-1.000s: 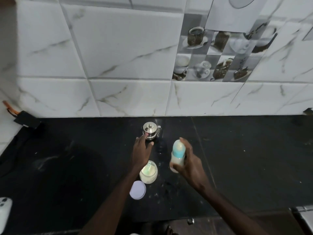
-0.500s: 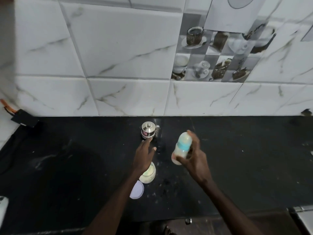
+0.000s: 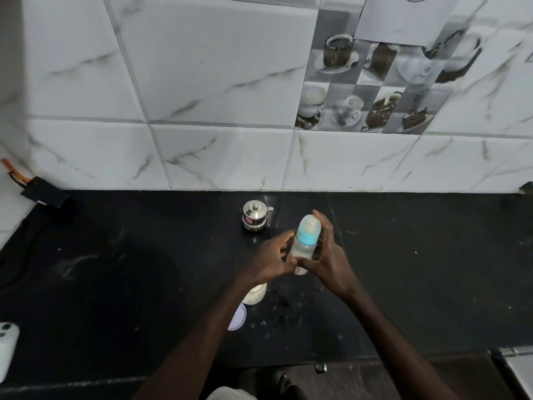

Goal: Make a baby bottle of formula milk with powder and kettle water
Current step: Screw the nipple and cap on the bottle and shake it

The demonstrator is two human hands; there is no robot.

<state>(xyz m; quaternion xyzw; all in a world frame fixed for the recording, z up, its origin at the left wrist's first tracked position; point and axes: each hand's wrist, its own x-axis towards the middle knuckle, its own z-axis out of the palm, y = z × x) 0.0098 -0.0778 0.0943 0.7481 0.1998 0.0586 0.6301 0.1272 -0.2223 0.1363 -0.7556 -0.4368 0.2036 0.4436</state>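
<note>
Left hand (image 3: 274,255) has come off steel kettle (image 3: 255,216), now pinches baby bottle (image 3: 304,241) opposite right hand (image 3: 328,258), which wraps it. Capped bottle held above mid worktop (image 3: 432,269), toward back edge. Filling looks finished; likely tightening or shaking.

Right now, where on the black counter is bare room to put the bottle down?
Widest bare counter lies right of the right hand, which holds the bottle, up to the wall. Another patch lies left of the steel pot. It is crowded by the left hand: powder jar, lid, spilled specks.
</note>
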